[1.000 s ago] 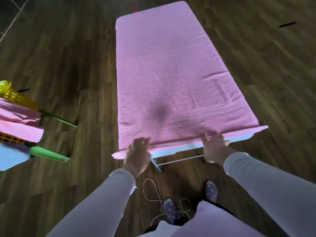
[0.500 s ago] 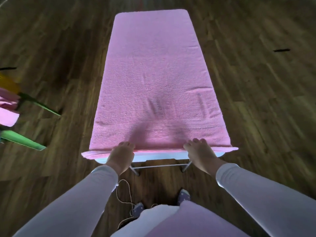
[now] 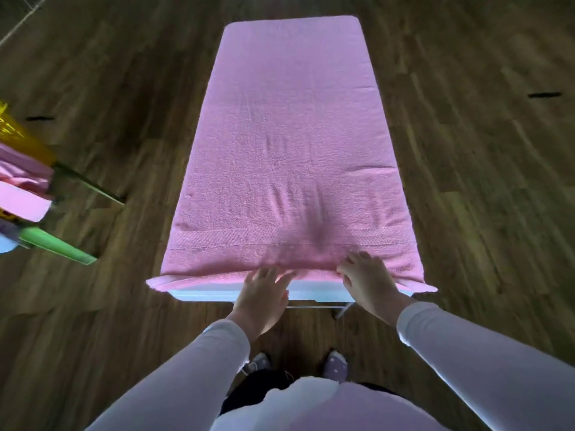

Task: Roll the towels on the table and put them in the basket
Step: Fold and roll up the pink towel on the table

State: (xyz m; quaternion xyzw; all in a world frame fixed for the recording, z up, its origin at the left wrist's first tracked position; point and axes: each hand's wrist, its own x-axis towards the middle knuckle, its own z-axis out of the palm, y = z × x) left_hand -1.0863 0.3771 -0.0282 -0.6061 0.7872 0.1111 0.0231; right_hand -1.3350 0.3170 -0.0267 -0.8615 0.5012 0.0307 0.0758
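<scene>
dark wood floor (image 3: 109,88) surrounds the narrow white surface (image 3: 205,294) in our head view. one pink towel (image 3: 289,144) covers it, its long axis running straight away from us and its near short hem under our fingertips. our left hand (image 3: 261,298) and right hand (image 3: 367,281) both lie flat, fingers spread, gripping nothing. we judge the roll goes forward from here. one yellow basket (image 3: 12,132) sits well left of the left hand, the nearer one.

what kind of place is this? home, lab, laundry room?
Probably a plain indoor room, either a home or a staged space; I can't tell which. The cues are a dark wood-plank floor, a narrow white table covered by a pink towel, and a yellow basket with pink cloth at the left edge.
</scene>
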